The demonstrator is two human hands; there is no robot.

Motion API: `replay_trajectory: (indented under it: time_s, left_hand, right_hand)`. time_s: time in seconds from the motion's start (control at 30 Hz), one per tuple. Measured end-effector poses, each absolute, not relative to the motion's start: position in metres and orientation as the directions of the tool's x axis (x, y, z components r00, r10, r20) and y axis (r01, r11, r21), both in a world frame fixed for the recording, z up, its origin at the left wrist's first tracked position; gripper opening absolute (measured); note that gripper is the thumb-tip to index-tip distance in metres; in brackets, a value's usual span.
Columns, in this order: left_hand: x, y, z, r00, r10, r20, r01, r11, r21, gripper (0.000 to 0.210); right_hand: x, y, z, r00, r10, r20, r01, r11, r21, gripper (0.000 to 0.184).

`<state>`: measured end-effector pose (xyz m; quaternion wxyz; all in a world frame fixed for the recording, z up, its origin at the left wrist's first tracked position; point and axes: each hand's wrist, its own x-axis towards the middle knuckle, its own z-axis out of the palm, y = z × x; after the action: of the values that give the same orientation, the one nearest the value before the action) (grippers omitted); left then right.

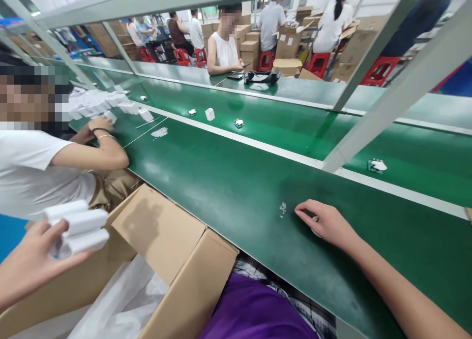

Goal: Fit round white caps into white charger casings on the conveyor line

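My left hand (40, 255) is closed around a few white plastic housings (86, 221), stacked against each other. It is above the left side of an open cardboard box (217, 260). A clear plastic liner (121, 290) with white pieces showing through it lies inside that box. On the green work surface (206, 181), my right hand (324, 216) has thumb and fingers drawn together. Something small and whitish shows under its palm, too hidden to name. Just left of those fingertips lies a small scatter of tiny clear or white pieces (282, 209).
A co-worker's arm (92, 152) rests at the left, beside a pile of white housings (99, 100). Beyond a pale rail, a green conveyor belt (295, 137) carries small circuit boards (376, 166) and a white housing (210, 114). A slanted metal post (368, 137) rises at right.
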<state>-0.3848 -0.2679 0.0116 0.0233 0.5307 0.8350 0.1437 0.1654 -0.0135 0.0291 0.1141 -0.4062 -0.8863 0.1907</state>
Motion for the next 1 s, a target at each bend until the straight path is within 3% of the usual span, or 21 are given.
replay_trajectory:
  time_s: [0.1,0.2,0.33,0.5,0.6,0.7,0.8,0.9,1.0]
  left_hand:
    - [-0.325,-0.182,0.061,-0.141,0.977,0.158,0.933,0.077,0.352,0.058]
    - [-0.257,-0.095,0.087,0.157,0.982,0.107,0.896,-0.187,0.403,0.042]
    - [-0.181,-0.006,0.086,0.427,0.901,-0.077,0.863,-0.381,0.331,0.043]
    - [-0.122,0.044,0.064,0.519,0.805,-0.287,0.848,-0.526,0.060,0.057]
    - [-0.106,0.048,0.055,0.529,0.771,-0.355,0.833,-0.552,0.044,0.061]
    - [-0.102,0.045,0.051,0.530,0.758,-0.380,0.840,-0.531,0.113,0.064]
    - [-0.101,0.039,0.047,0.543,0.791,-0.281,0.840,-0.510,0.186,0.045]
    - [-0.099,0.029,0.046,0.533,0.845,-0.032,0.821,-0.508,0.261,0.019]
    - [-0.089,0.018,0.048,0.491,0.854,0.175,0.689,-0.503,0.522,0.027]
  right_hand:
    - [0.172,-0.019,0.024,-0.633,0.770,0.076,0.675,0.597,-0.433,0.027]
    - [0.178,-0.023,0.020,-0.629,0.771,0.098,0.675,0.605,-0.422,0.025]
    - [0.184,-0.024,0.015,-0.609,0.786,0.108,0.694,0.594,-0.407,0.022]
    - [0.185,-0.021,0.010,-0.588,0.802,0.107,0.701,0.571,-0.426,0.020]
    - [0.184,-0.020,0.009,-0.585,0.805,0.101,0.687,0.557,-0.466,0.016]
    - [0.184,-0.019,0.010,-0.583,0.808,0.079,0.680,0.539,-0.497,0.015]
    - [0.184,-0.018,0.011,-0.576,0.815,0.062,0.683,0.521,-0.513,0.015]
    - [0.183,-0.018,0.012,-0.558,0.827,0.069,0.671,0.498,-0.549,0.014]
    - [0.180,-0.020,0.018,-0.503,0.856,0.120,0.593,0.443,-0.673,0.014]
